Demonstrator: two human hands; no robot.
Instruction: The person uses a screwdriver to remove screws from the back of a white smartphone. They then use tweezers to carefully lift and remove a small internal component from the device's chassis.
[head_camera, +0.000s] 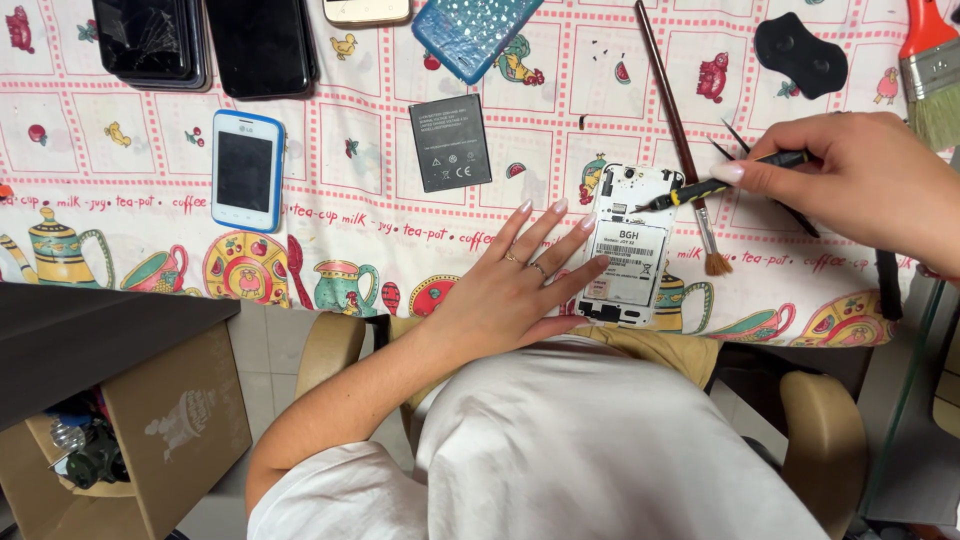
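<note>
Phone (628, 245): white, back cover off, lying face down near the table's front edge on the patterned tablecloth (380, 200); battery bay open and a label showing
Left hand (520, 280): flat on the cloth, fingers spread and lying against the phone's left side, pinning it; clamped on nothing
Right hand (860, 180): fingers pinched together on a small black-and-yellow screwdriver (715, 185); tip at the phone's upper right corner
Step in hand: by the look of it, working a screw at that corner
Doing it well: keep the driver in line with the screw and press down before turning; keep the left hand steady so the body cannot slide
Nearby: loose black battery (450, 143) to the upper left; blue-and-white phone (246, 170) further left; thin paintbrush (685, 150) just beside the open phone
</note>
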